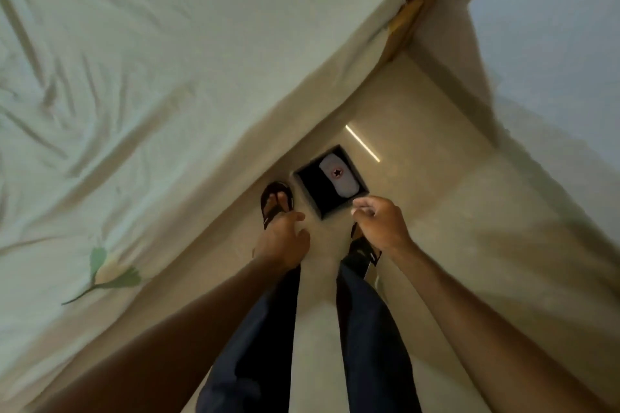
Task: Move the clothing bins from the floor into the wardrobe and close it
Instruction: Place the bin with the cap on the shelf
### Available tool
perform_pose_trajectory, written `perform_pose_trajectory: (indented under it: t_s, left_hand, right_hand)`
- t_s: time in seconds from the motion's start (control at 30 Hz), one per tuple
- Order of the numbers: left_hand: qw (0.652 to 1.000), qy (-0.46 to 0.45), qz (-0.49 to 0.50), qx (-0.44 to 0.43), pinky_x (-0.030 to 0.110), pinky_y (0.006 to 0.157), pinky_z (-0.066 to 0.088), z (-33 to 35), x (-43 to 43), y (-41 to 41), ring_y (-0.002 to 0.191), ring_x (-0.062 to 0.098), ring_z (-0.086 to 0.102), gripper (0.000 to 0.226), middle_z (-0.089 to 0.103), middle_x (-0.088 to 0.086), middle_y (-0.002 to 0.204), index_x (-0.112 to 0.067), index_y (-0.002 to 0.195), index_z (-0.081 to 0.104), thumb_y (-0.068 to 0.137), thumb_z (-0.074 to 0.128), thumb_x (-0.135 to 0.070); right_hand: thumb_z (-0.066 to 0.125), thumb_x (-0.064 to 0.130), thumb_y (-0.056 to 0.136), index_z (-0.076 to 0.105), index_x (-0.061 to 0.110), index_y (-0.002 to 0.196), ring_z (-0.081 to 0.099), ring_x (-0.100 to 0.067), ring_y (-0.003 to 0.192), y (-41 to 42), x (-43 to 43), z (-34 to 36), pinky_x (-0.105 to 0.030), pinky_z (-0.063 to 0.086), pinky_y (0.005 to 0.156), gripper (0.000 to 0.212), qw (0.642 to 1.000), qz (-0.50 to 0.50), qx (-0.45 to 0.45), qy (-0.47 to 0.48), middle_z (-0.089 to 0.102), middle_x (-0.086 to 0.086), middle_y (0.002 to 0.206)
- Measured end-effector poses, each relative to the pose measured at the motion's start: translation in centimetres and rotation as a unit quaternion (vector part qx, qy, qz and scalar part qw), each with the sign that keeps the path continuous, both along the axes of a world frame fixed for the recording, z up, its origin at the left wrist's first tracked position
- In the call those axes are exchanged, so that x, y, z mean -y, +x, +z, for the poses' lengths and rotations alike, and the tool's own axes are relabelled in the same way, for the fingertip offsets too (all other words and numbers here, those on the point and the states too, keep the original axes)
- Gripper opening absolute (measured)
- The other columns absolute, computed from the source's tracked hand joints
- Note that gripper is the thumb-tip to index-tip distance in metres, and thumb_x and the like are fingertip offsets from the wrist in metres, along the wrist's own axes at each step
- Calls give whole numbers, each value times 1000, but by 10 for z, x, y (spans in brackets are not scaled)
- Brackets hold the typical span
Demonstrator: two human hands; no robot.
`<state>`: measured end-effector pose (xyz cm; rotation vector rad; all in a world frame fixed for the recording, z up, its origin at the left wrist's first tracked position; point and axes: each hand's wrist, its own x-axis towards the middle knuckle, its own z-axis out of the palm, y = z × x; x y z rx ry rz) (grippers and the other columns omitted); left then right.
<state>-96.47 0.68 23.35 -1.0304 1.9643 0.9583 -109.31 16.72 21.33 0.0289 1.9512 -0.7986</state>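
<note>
Bin: dark square bin [330, 181] on beige floor [443, 218], beside white-sheeted bed [167, 77].
Hands: left hand [285, 240], right hand [379, 221] loosely curled, empty.

Rumpled pale bed sheet [167, 60] beside beige floor [436, 228]

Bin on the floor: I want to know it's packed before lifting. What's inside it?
The bin holds dark fabric and a white piece with a star badge. Anything beneath them is covered.
</note>
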Motion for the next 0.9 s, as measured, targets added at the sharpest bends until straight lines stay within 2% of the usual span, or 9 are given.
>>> perform_pose_trajectory:
  t_s: [0.13, 0.2, 0.3, 0.4, 0.53, 0.63, 0.73, 0.83, 0.9]
  left_hand:
    - [999, 12, -27, -34, 41, 106, 43, -90, 7, -25, 132, 27, 45, 46, 47, 6, 144, -22, 135, 52, 89, 54, -28]
    - [992, -31, -109, -61, 48, 106, 42, -132, 15, -35, 131, 29, 45, 48, 48, 6, 143, -22, 133, 53, 86, 52, -32]
    - [964, -124, -230, -52, 51, 112, 32, -177, 31, -48, 140, 34, 33, 51, 32, 12, 155, -22, 137, 49, 87, 54, -29]
    - [934, -128, -333, -33, 49, 111, 29, -212, 51, -72, 141, 38, 29, 54, 25, 16, 156, -20, 141, 44, 89, 57, -29]
    - [940, -35, -338, -16, 44, 87, 50, -247, 69, -98, 105, 38, 58, 27, 56, 17, 115, -4, 107, 58, 89, 57, -24]
    - [942, -22, -334, -19, 38, 75, 50, -247, 73, -102, 92, 35, 60, 14, 59, 17, 102, -4, 90, 55, 89, 56, -18]
    - [946, -11, -325, -6, 40, 81, 51, -227, 69, -91, 96, 35, 60, 19, 59, 18, 105, -1, 99, 58, 89, 55, -16]
    - [952, 9, -306, 6, 43, 86, 52, -186, 62, -71, 99, 37, 60, 32, 59, 18, 106, -3, 103, 58, 83, 52, -27]
    - [950, 2, -313, 19, 40, 85, 51, -147, 51, -59, 100, 36, 60, 35, 59, 17, 108, -4, 110, 58, 85, 53, -29]
  right_hand:
    - [58, 22, 89, 66, 17, 116, 61, -16, 104, 3, -5, -94, -24, 44, 84, 28, 997, -48, 38, 51, 67, -1, 117]
    - [56, 23, 91, 65, 20, 117, 60, -21, 107, 8, -8, -132, -29, 48, 86, 29, 993, -68, 63, 75, 65, -2, 120]
    - [59, 28, 90, 62, 22, 124, 58, -24, 115, 18, -6, -172, -32, 47, 96, 35, 991, -60, 82, 85, 62, -4, 127]
    - [60, 30, 91, 55, 23, 133, 53, -26, 124, 32, 3, -203, -33, 46, 97, 43, 988, -67, 115, 73, 56, -6, 135]
    - [57, 26, 93, 42, 22, 144, 56, -25, 117, 43, 13, -221, -32, 50, 91, 53, 985, -115, 110, 63, 55, -5, 137]
    - [51, 18, 93, 37, 21, 146, 60, -28, 110, 49, 15, -220, -36, 52, 89, 56, 984, -136, 82, 83, 58, -8, 134]
    - [50, 18, 89, 39, 22, 144, 61, -26, 87, 52, 7, -200, -33, 48, 70, 57, 986, -120, 69, 90, 62, -9, 126]
    - [52, 12, 87, 57, 13, 128, 63, -33, 92, 48, -4, -155, -41, 54, 73, 41, 993, -72, 28, 93, 67, -12, 106]
    - [51, 9, 85, 61, 17, 114, 61, -38, 90, 46, -12, -114, -37, 48, 66, 32, 995, -40, 13, 95, 63, -10, 93]
